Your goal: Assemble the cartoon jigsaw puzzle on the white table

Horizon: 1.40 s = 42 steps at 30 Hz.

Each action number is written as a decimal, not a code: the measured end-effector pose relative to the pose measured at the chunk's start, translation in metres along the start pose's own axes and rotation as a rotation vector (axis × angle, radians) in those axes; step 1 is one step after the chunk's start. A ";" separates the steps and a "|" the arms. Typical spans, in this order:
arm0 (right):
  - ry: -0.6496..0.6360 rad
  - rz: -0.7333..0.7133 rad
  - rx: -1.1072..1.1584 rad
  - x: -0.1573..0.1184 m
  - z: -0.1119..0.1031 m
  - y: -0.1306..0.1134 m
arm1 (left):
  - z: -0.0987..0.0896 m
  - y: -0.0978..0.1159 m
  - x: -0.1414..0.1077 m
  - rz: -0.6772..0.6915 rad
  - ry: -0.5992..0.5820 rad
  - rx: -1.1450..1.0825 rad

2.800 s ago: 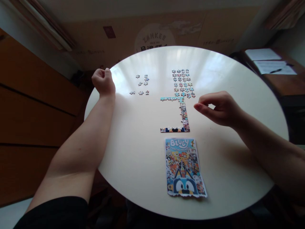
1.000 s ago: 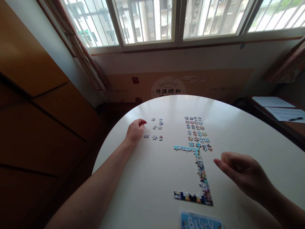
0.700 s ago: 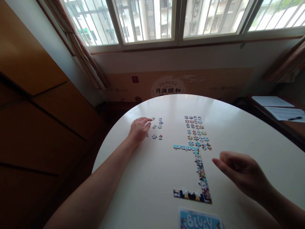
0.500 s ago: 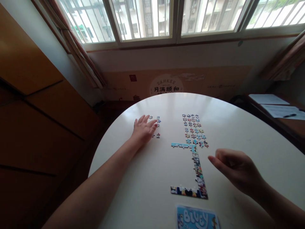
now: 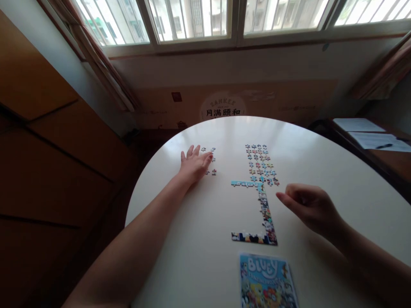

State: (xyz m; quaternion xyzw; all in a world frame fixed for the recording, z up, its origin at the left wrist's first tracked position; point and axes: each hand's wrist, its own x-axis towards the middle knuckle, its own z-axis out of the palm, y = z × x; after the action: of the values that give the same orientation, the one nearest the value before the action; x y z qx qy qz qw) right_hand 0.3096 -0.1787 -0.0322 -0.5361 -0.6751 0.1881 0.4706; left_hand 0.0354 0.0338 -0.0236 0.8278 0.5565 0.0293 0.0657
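Note:
My left hand reaches over a small group of loose puzzle pieces on the left. Its thumb and index finger come together at one piece there, while the other fingers spread out; the hand partly hides the group. My right hand is curled into a loose fist above the table, thumb pointing left, with nothing visible in it. Between the hands lies a joined puzzle border, forming the top, right and bottom sides. Beyond it, loose puzzle pieces sit in rows.
A Bluey picture card or box lies at the near side of the round white table. Papers and a pen rest on a side table at right. A printed carton stands against the wall beyond.
The view has tilted down, showing more of the Bluey picture. My left thumb and index finger have moved slightly onto a piece in the left group. My right hand stays curled beside the border.

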 end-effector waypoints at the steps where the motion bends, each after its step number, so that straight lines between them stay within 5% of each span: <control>1: 0.008 0.012 0.009 -0.001 -0.002 -0.001 | -0.002 0.000 -0.001 0.005 0.000 0.006; 12: 0.138 -0.008 0.033 0.001 -0.016 -0.013 | -0.010 -0.030 0.001 -0.105 0.073 -0.042; 22: 0.129 0.007 0.022 0.000 -0.017 -0.010 | -0.017 -0.044 -0.001 -0.168 0.162 -0.006; 42: 0.024 -0.028 0.005 0.000 -0.007 -0.011 | -0.027 -0.063 -0.005 -0.148 0.109 -0.016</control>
State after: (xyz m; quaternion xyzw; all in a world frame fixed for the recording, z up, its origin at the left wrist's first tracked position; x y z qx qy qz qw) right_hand 0.3098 -0.1846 -0.0206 -0.5278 -0.6762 0.1766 0.4826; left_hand -0.0276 0.0544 -0.0055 0.7810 0.6186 0.0737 0.0441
